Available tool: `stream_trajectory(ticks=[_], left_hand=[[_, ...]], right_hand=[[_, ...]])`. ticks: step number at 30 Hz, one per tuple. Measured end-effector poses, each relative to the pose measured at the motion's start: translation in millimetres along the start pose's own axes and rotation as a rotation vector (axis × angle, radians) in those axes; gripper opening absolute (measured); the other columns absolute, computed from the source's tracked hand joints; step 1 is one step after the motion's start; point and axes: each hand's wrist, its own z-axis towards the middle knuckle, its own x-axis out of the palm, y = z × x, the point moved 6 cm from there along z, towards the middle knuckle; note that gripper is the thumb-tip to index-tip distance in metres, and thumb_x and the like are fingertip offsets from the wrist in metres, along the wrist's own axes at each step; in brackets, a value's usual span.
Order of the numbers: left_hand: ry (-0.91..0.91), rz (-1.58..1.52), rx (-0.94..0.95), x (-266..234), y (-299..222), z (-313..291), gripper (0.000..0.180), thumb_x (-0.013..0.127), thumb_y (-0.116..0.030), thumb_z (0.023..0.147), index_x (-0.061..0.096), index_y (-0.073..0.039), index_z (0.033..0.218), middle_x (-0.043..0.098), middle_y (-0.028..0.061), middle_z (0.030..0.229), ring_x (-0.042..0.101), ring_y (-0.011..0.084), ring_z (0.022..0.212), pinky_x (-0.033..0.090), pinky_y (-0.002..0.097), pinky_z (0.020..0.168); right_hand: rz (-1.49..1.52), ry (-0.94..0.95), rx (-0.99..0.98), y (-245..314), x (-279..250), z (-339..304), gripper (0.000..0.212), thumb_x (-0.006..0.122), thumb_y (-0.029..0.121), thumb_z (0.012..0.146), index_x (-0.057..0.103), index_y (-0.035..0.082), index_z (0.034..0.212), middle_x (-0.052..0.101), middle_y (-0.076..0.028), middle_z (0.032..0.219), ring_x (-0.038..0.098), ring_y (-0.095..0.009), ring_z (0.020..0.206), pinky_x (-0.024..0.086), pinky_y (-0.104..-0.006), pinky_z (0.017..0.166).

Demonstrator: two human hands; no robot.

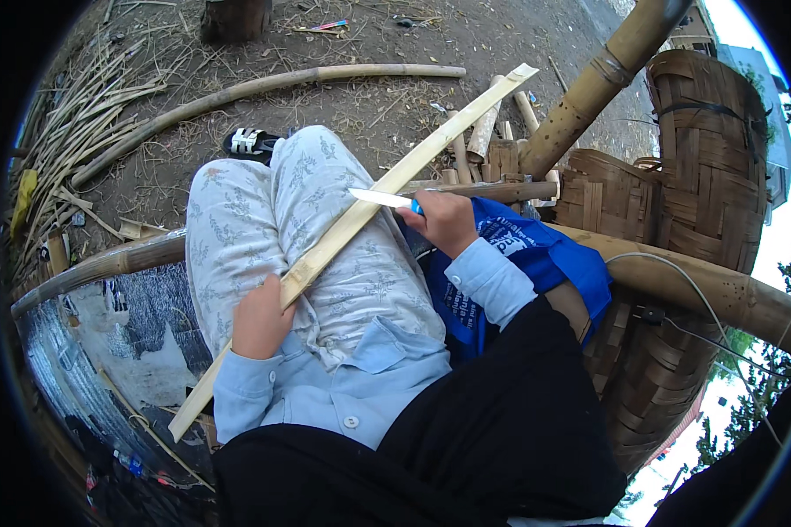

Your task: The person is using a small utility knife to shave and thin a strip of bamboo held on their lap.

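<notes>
A long, pale bamboo strip (417, 158) lies slantwise across my lap, its far end up to the right and its near end by my left sleeve. My left hand (262, 320) is closed round the strip's lower part. In my right hand (446, 223) is a knife (380, 198) with a blue handle, held in closed fingers. The blade points left and lies over the strip near its middle; whether it touches the surface I cannot tell. Beneath the strip are my patterned light trousers (360, 294).
A blue printed bag (510, 255) lies beside my right arm. Thick bamboo poles (593, 88) and woven bamboo baskets (707, 167) stand on the right. A curved bamboo pole (237, 92) and a heap of thin bamboo slivers (88, 114) lie on the ground ahead and left.
</notes>
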Motion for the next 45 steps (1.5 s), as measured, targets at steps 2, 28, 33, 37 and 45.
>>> stream_trajectory(ticks=[2,28,33,37,45], left_hand=[[-0.003,-0.022,0.006,0,-2,2,0.026,0.064,-0.018,0.073,0.046,-0.003,0.082,0.057,0.0201,0.068,0.057,0.0399,0.065,0.043,0.0492,0.056],[0.04,-0.116,-0.009,2,11,2,0.021,0.061,-0.014,0.073,0.046,-0.001,0.08,0.055,0.0227,0.066,0.054,0.042,0.065,0.042,0.0498,0.057],[0.047,-0.139,0.014,2,0,7,0.019,0.06,-0.014,0.075,0.046,-0.001,0.078,0.055,0.0239,0.066,0.053,0.0438,0.065,0.041,0.0508,0.057],[0.072,-0.203,-0.04,3,16,1,0.019,0.06,-0.014,0.076,0.047,0.0,0.076,0.055,0.0246,0.066,0.053,0.0444,0.065,0.04,0.0508,0.057],[0.051,-0.212,-0.005,3,12,8,0.02,0.058,-0.016,0.078,0.048,0.0,0.072,0.055,0.0252,0.067,0.053,0.0446,0.065,0.04,0.0502,0.057]], right_hand=[[-0.171,-0.019,0.209,-72,-17,6,0.041,0.053,0.043,0.085,0.048,0.008,0.063,0.05,-0.013,0.054,0.053,-0.032,0.05,0.039,-0.0416,0.045],[-0.156,-0.099,0.408,-114,-16,30,0.049,0.044,0.048,0.088,0.053,0.007,0.063,0.053,-0.015,0.055,0.054,-0.035,0.053,0.042,-0.0435,0.05],[-0.321,-0.005,0.558,-174,-40,37,0.051,0.042,0.049,0.089,0.052,0.007,0.062,0.053,-0.016,0.057,0.054,-0.035,0.054,0.041,-0.0444,0.05],[-0.288,-0.13,0.329,-134,-17,64,0.049,0.044,0.052,0.087,0.053,0.01,0.064,0.054,-0.012,0.052,0.056,-0.031,0.05,0.044,-0.0414,0.046],[-0.379,-0.077,0.55,-225,-41,53,0.047,0.044,0.049,0.088,0.052,0.007,0.069,0.053,-0.017,0.058,0.054,-0.038,0.056,0.041,-0.0454,0.05]])
